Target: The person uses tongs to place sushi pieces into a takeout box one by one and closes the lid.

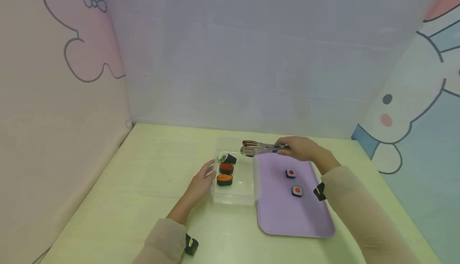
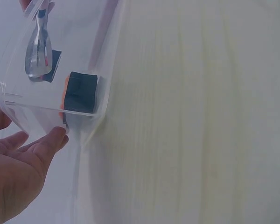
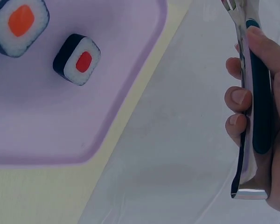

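Head: clear box (image 1: 242, 188) on surface (image 1: 223, 236), just left of purple tray (image 1: 287, 218). 3 sushi pieces (image 1: 226, 169) lined up inside, 2 rolls (image 1: 296, 191) on tray. Left hand (image 1: 202, 181) at box's left wall. Right hand (image 1: 299, 148) has tongs (image 1: 262, 148), tips over box's far right part.

Left wrist: left grip loose, digits relaxed, against box wall.

Right wrist: right grip clamped on tongs, fingers (image 3: 238, 96) wrapped round dark handle (image 3: 260, 98); tray rolls well apart from it.
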`<state>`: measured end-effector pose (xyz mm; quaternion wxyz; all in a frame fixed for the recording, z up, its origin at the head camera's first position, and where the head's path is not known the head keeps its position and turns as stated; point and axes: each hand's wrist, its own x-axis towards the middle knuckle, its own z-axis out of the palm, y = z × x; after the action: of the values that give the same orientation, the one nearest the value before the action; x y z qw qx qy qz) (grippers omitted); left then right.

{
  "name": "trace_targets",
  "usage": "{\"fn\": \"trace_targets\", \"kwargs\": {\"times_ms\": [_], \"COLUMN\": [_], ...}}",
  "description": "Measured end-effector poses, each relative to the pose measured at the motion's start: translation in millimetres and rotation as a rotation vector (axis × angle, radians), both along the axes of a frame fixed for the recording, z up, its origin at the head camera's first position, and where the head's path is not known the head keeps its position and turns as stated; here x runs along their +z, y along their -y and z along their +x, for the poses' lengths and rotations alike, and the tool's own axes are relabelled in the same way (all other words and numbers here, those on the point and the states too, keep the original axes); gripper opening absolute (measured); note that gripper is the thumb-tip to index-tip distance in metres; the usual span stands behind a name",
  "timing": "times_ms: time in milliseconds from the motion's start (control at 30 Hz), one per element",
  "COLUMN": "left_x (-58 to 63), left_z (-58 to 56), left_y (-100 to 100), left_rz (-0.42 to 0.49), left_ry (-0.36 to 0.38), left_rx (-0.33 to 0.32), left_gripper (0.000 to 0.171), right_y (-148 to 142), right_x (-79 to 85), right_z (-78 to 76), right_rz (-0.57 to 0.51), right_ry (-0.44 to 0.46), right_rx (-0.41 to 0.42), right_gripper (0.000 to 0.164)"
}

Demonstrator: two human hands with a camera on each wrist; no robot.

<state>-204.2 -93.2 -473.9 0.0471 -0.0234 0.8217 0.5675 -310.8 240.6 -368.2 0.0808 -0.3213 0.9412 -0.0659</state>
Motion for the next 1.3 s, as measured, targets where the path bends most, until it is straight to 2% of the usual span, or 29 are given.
{"fn": "trace_targets", "kwargs": {"times_ms": [333,567,733,1067,1300], "left_x": [0.2,1.2,2.1,0.6,0.9], "left_z": [1.2,0.4,0.3,-0.5,-0.6], "left_y": [-1.5,-0.1,-0.3,-1.1,0.7], "left_rz": [0.012,0.010,0.002,0.004,0.012], "left_ry": [-0.007,0.005,0.003,0.007,0.004], "left_rx": [-0.015,-0.012,-0.011,-0.008,-0.007], "left_gripper": [0.048,0.048,0.048,0.048,0.049], "right_y": [0.4,4.7,0.4,-45.2,-85.3], "right_x": [-2.8,6.7,11.7,18.2,4.0], "right_z": [-1.0,0.9,3.5,27.4,42.6], "right_rz": [0.023,0.052,0.061,-0.006,0.029], "right_ry": [-0.003,-0.002,0.017,-0.022,0.011], "right_rx": [0.014,0.031,0.005,-0.092,-0.161], "right_gripper": [0.037,0.038,0.039,0.044,0.048]}}
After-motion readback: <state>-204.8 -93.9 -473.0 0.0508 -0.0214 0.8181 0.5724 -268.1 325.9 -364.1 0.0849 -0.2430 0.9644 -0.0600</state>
